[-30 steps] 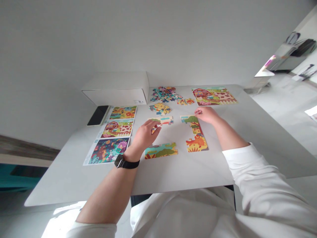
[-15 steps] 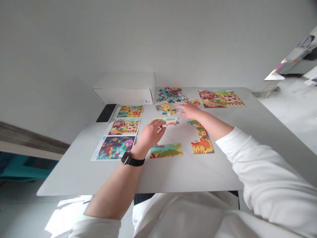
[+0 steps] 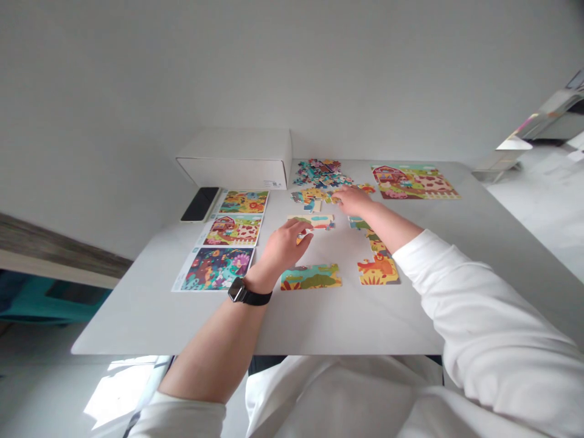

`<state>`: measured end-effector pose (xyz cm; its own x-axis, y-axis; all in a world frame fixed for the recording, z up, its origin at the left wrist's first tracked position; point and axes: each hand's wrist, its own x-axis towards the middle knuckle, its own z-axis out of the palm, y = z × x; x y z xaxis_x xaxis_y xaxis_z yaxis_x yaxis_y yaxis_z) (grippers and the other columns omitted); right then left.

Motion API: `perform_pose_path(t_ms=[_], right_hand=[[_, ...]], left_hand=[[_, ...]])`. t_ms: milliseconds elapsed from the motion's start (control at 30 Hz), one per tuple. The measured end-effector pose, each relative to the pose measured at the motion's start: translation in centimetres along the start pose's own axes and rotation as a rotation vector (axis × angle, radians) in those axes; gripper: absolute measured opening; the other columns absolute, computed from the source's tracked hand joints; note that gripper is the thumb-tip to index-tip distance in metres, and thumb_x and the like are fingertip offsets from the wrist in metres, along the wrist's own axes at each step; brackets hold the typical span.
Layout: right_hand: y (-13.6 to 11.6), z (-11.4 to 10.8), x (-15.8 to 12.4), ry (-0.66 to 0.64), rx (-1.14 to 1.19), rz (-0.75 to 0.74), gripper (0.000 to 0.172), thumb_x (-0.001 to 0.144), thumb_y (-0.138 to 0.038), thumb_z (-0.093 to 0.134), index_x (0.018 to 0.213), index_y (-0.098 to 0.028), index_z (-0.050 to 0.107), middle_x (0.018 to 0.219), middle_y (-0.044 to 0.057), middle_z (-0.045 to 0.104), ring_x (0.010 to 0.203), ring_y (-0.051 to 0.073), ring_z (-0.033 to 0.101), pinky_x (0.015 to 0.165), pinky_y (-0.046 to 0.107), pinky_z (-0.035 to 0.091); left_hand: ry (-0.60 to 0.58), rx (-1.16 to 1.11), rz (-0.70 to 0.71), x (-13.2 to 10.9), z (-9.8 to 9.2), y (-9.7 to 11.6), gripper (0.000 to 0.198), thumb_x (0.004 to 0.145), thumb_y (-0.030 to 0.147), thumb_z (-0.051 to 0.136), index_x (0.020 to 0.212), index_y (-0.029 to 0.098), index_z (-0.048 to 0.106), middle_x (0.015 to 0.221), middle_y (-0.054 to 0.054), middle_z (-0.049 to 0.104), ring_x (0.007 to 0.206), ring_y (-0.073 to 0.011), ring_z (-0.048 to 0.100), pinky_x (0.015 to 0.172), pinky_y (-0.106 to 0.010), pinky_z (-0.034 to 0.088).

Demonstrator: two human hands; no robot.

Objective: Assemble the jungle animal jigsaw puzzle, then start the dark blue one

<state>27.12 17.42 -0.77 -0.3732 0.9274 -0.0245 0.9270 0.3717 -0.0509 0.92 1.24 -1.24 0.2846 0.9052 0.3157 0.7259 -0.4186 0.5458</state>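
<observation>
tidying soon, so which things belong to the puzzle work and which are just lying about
Seems in use:
yellow pieces by the right hand
joined sections, one by the left hand
lion picture, likely reference

Seems lying about:
phone
white box
far-right farm picture
multicoloured pile

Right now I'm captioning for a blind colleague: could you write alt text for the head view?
A person's right hand is at a small pile of yellowish puzzle pieces, the left hand by partly joined puzzle sections on a pale table. Behind lie a multicoloured pile and a farm picture; three printed pictures, a phone and a white box are at left.
</observation>
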Motion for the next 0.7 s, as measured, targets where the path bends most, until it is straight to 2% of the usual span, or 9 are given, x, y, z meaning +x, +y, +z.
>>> perform_pose_path(t_ms=[133,333,500,700], right_hand=[[-1.3,-0.4,0.2,0.057,0.02,-0.021,0.038,0.104,-0.034,0.067,0.139,-0.028,0.08,0.141,0.015,0.073,0.133,0.036,0.066,0.111,0.045,0.053],[-4.8,-0.6,1.6,-0.006,0.031,-0.025,0.04,0.095,-0.051,0.079,0.128,-0.029,0.085,0.144,0.016,0.071,0.128,0.037,0.069,0.105,0.042,0.056],[-5.2,-0.3,3.0,-0.026,0.041,0.018,0.035,0.084,-0.051,0.088,0.113,-0.03,0.088,0.135,0.013,0.075,0.116,0.033,0.073,0.095,0.037,0.059],[-5.1,-0.1,3.3,-0.032,0.108,0.063,0.042,0.079,-0.042,0.091,0.117,-0.026,0.085,0.134,0.013,0.077,0.109,0.029,0.075,0.091,0.034,0.059]], left_hand=[[0.013,-0.003,0.002,0.0,0.0,0.1,0.024,0.105,0.03,0.063,0.12,0.024,0.079,0.122,-0.009,0.077,0.088,-0.0185,0.073,0.087,-0.033,0.059],[0.024,-0.003,-0.008,0.0,0.0,0.0,0.023,0.104,0.028,0.064,0.121,0.023,0.079,0.122,-0.009,0.076,0.087,-0.0176,0.073,0.086,-0.032,0.059],[0.027,-0.011,-0.006,0.0,-0.2,0.0,0.023,0.105,0.027,0.063,0.121,0.023,0.08,0.121,-0.008,0.076,0.086,-0.0173,0.073,0.089,-0.032,0.059],[0.016,-0.013,-0.024,0.0,-0.3,0.3,0.023,0.105,0.027,0.064,0.121,0.023,0.08,0.122,-0.009,0.076,0.086,-0.0177,0.073,0.086,-0.032,0.059]])
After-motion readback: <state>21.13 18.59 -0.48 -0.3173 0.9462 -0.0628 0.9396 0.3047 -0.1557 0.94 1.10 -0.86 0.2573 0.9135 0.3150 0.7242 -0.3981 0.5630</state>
